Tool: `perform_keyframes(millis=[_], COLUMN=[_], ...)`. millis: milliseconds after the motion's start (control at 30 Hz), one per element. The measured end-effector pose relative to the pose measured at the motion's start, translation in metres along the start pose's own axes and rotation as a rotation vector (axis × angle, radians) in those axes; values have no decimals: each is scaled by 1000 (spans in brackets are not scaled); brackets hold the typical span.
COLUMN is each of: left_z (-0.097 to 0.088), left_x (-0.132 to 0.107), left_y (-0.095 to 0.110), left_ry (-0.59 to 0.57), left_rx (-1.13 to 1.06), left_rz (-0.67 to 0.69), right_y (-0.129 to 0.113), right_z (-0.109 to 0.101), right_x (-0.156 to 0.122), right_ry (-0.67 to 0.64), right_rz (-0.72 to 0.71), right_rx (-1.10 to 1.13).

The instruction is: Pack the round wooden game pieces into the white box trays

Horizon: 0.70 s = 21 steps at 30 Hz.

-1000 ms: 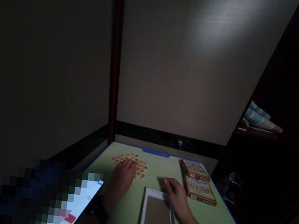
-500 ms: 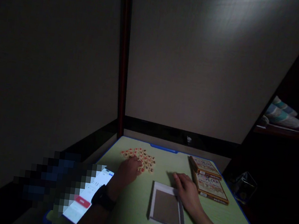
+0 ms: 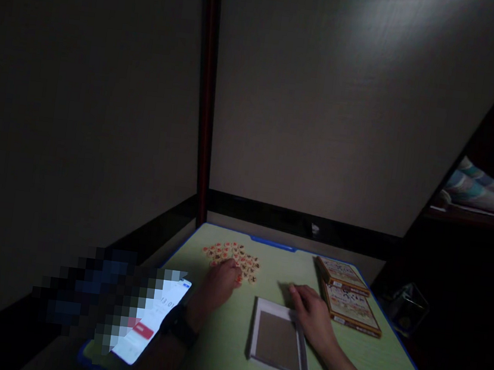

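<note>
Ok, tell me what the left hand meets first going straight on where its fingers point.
The left hand would likely meet the cluster of small tiles, right at its fingertips; whether they touch is unclear.

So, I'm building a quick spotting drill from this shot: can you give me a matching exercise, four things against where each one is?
Things:
1. left hand
2. right hand
3. phone
4. two printed boxes

Places:
A. right side of the green table, beyond the tray
B. on the far right corner of the shallow white tray
C. near-left table corner, screen lit
D. at the pile of small tiles

Pairs: 1-D, 2-B, 3-C, 4-A
</note>
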<state>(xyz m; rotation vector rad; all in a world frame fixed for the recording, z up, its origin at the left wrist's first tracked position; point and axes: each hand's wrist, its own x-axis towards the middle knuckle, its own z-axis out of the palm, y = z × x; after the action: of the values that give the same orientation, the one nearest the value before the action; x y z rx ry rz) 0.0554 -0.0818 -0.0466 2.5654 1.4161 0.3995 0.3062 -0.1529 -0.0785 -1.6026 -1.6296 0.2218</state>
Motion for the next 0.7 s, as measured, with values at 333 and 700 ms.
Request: perform_keyframes(millis=[333,700], left_z=[0,-4], left_x=[-3,7], left_y=[0,5], left_ry=[-18,90], left_rx=[71,22], left_rz=[12,-61], right_y=[3,2], right_z=[2,1], right_x=[0,-1], right_ry=[16,1], right_rz=[-4,2], right_rx=[-9,-22])
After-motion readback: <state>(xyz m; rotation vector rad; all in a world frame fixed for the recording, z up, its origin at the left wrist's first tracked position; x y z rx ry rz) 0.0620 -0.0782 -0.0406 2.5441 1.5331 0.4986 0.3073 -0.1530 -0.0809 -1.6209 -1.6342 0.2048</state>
